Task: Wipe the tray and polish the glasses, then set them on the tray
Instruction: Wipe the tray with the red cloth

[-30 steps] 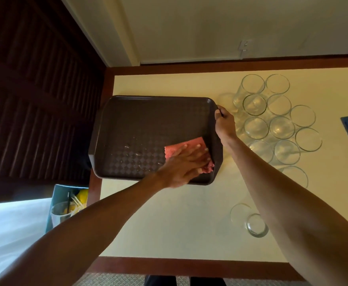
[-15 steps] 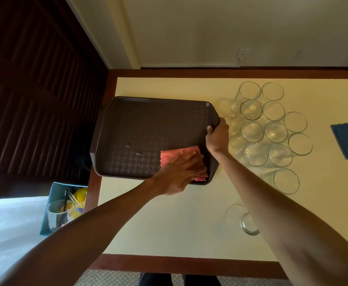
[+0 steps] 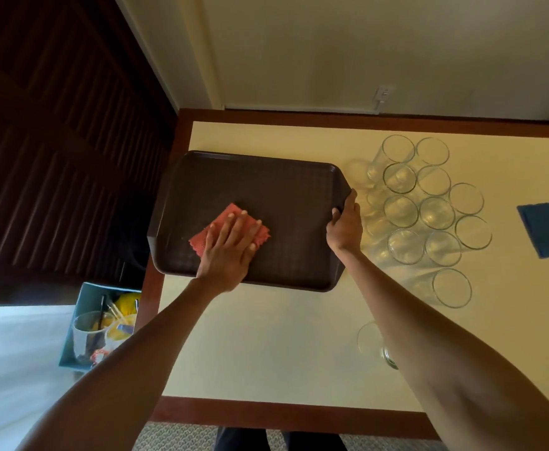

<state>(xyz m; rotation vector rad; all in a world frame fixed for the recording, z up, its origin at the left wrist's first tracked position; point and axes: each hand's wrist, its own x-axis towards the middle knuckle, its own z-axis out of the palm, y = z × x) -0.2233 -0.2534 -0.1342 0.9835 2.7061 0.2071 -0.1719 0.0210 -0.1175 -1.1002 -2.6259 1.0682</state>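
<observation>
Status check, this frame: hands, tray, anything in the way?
Left hand flat on cloth, pressing it to tray. Right hand grips tray's right rim. Glasses on table, none on tray. Nothing in the way.

A dark brown rectangular plastic tray with a textured floor lies flat by the table's left edge, nearer the far-left corner. A salmon-pink folded cloth lies on its floor left of centre, pressed under the flat left hand; the right hand grips the tray's right rim. Clear cylindrical drinking glasses stand upright and close together just right of the tray (one a little apart, nearer). Another clear glass lies toward the near edge, partly hidden.
</observation>
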